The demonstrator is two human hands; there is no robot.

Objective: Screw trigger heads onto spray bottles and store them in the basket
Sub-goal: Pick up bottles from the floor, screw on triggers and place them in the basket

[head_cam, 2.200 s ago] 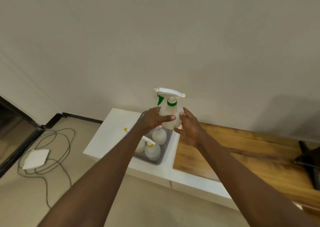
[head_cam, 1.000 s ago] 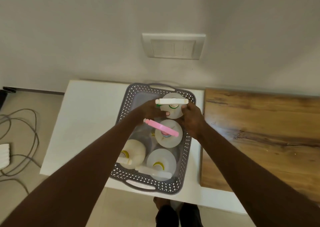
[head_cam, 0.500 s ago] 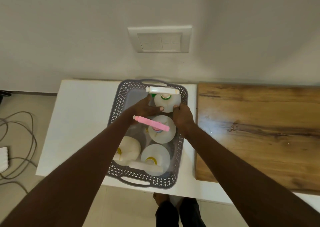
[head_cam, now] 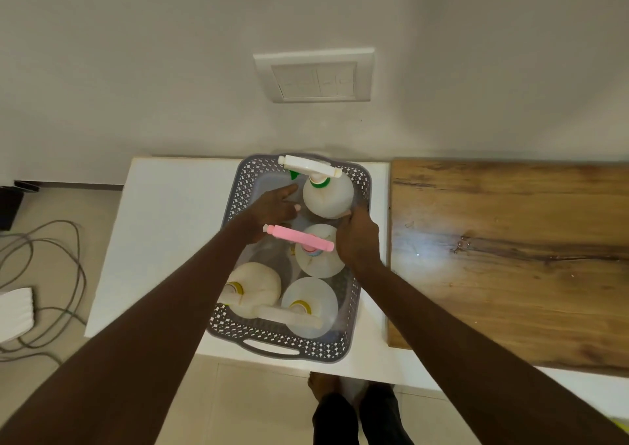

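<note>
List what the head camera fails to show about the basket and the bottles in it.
- Basket floor: head view, mostly covered by bottles and arms.
- Green-collared bottle base: hidden by its own body, so whether it is seated is unclear.
- Right hand fingertips: tucked behind that bottle; contact uncertain.
- Yellow-collared bottle: left forearm covers its trigger head.
- Wall plate markings: too small.

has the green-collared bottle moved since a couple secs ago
Yes. The green-collared bottle was held up above the basket; now it sits down inside its far end, by the wall.
</note>
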